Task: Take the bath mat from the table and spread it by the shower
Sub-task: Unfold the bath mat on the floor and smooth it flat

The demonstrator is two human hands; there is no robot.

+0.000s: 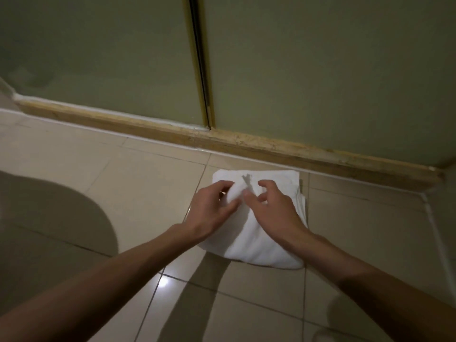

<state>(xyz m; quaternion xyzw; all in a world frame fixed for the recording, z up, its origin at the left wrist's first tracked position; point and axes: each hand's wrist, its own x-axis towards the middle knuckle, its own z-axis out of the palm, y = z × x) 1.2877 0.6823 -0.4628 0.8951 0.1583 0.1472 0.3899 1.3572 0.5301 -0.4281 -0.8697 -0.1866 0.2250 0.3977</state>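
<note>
shower doors (320, 70): two frosted, greenish panels fill the upper view and meet at a gold frame strip (200, 70).
floor (86, 174): glossy beige tiles with dark grout lines; a lamp glare shows on one tile near the bottom, and a broad rounded shadow (49, 218) lies on the left.
threshold (271, 146): a worn, tan sill runs under the doors, with a white sealant line along it.
bath mat (259, 243): white, folded thick, lying on the floor just in front of the threshold, below the door seam.
left hand (209, 208): grip closed on a raised bulge of the mat's top layer, between thumb and curled fingers.
right hand (274, 208): fingers curled over the mat, thumb at the same bulge; motion blur hides whether this grip holds fabric.
</note>
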